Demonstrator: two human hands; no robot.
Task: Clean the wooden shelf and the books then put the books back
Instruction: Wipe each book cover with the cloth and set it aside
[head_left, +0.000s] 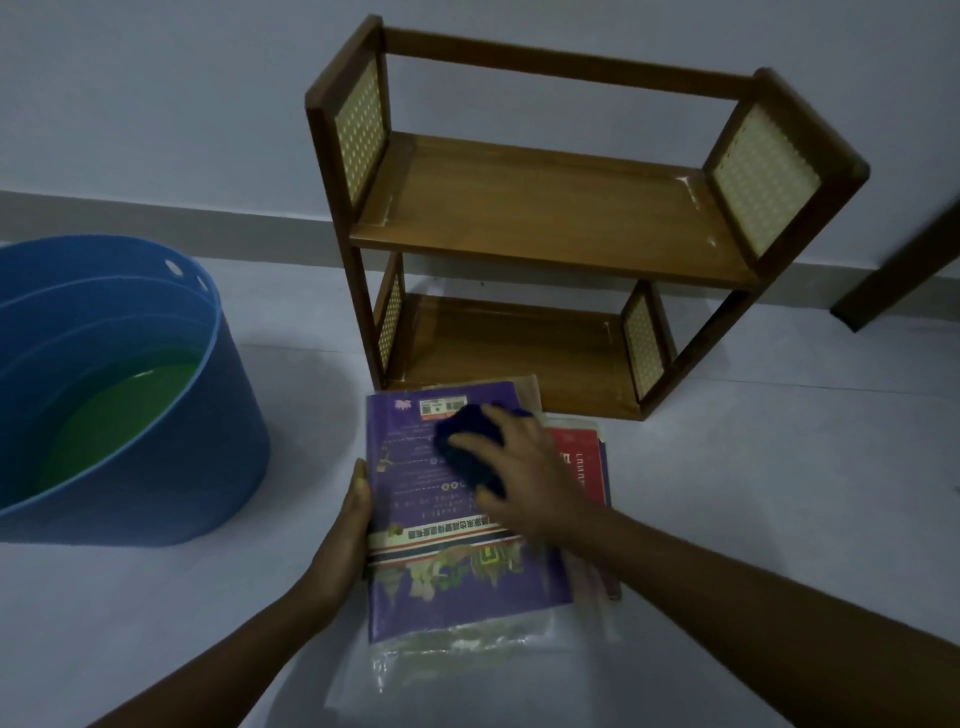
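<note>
Book cleaning is looking mid-way, by my read. Two-tier brown wooden shelf with woven side panels is standing empty against the wall; both boards are showing glossy patches, possibly wiped, can't confirm. Stack of books is lying flat on the floor just in front of it, purple softcover book on top, red book peeking out beneath on the right. Nothing is back on the shelf yet.

Right hand is curling over a dark blue cloth, pressing it onto the purple cover near its far end. Left hand is lying flat, fingers together, bracing the book's left edge. Round blue plastic tub holding greenish water is sitting to the left.
</note>
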